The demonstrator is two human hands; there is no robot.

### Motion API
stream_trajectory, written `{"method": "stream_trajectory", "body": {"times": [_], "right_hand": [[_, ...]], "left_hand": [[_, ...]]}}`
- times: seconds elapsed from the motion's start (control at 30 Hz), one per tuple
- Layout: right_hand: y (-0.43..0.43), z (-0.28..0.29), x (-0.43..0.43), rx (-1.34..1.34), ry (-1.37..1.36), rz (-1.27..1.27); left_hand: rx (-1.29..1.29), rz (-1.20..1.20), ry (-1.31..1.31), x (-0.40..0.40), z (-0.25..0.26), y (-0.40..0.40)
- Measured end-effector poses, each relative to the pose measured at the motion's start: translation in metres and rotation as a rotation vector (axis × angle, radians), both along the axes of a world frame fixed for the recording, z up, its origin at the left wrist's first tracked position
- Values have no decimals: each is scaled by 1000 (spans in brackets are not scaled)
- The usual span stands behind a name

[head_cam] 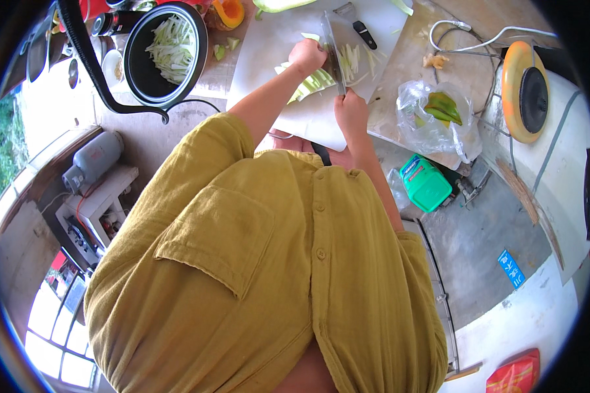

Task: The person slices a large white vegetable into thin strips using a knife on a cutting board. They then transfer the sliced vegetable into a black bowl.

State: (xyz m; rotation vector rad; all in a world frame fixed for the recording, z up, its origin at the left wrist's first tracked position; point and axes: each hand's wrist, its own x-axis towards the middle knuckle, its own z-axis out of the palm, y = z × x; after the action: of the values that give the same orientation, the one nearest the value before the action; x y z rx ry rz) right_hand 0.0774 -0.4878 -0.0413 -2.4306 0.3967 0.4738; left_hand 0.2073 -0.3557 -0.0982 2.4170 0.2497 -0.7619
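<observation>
My right hand [352, 109] grips the handle of a kitchen knife [335, 59], whose blade stands on edge over a white cutting board [260, 49]. Left of the blade, my left hand [308, 55] presses on pale green vegetable slices [314, 84], its fingertips close to the steel. Cut strips [349, 60] lie on the blade's other side. A black-handled peeler [364, 34] rests beyond them. At the board's far edge lies a larger piece of light green vegetable [282, 4]. Shredded strips [174, 51] fill part of a dark round pot [136, 73] on the left.
A cut pumpkin [228, 14] and small green scraps [220, 51] sit between pot and board. To the right are a ginger piece [435, 61], a plastic bag [413, 123] with green peel, and a white cable [501, 29]. A green plastic container [425, 184] stands lower down.
</observation>
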Motion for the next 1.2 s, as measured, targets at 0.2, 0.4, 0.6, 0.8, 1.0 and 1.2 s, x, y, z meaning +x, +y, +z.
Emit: {"method": "stream_trajectory", "body": {"times": [0.2, 0.4, 0.6, 0.8, 1.0, 1.2], "right_hand": [[-4, -2, 3, 27, 28, 20], [-6, -4, -1, 37, -37, 60], [-8, -8, -8, 76, -139, -1], [-22, 1, -14, 119, -26, -122], [-26, 8, -14, 160, -24, -111], [-20, 8, -12, 128, -49, -60]], "left_hand": [[11, 15, 40, 5, 9, -6], [-26, -43, -2, 6, -8, 5], [-38, -95, -104, 2, 0, 11], [31, -14, -460, 6, 10, 22], [-96, -137, -459, 13, 4, 24], [-198, -131, -531, 5, -6, 15]]}}
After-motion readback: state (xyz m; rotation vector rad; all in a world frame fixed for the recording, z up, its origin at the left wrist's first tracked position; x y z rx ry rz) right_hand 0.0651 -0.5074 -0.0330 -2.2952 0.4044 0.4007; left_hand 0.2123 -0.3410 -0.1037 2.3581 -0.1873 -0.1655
